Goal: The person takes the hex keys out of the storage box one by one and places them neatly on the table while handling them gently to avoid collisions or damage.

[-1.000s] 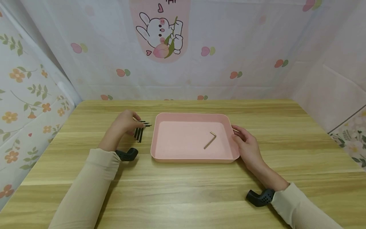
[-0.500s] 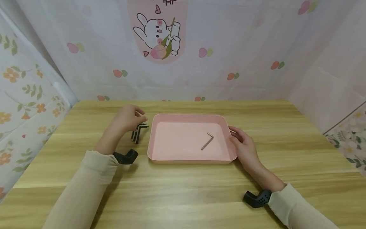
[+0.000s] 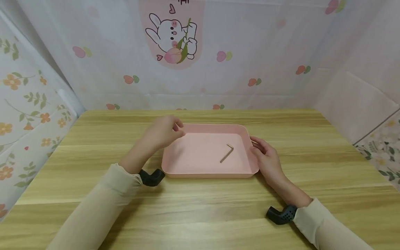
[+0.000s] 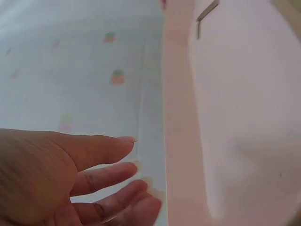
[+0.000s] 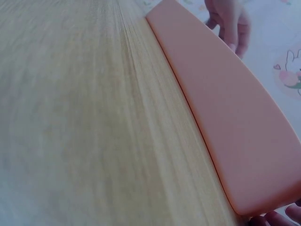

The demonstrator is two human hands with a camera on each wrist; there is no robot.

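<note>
My left hand [image 3: 164, 132] hovers over the left end of a pink tray [image 3: 206, 175]. Its thumb and fingers are loosely bent and apart, and nothing shows between them in the left wrist view, where the hand [image 4: 94, 183] is beside the tray wall [image 4: 181, 117]. At the tray's right edge my right hand [image 3: 268, 159] holds the rim, thumb on top and fingers along the outer side. A brass-coloured hex key [image 3: 231, 150] lies in the right half of the tray. The left hand and forearm hide the spot where several black hex keys lay.
The tray stands on a wood-grain table [image 3: 200, 211]. Behind it hangs a printed cloth [image 3: 265, 45], with a floral cloth [image 3: 28, 114] along the left. A black curved piece is on each wrist, such as the right one [image 3: 281, 215].
My left hand has left the black hex keys, risen, and moved right over the tray's left end. The right hand keeps its hold. The view has shifted slightly.
</note>
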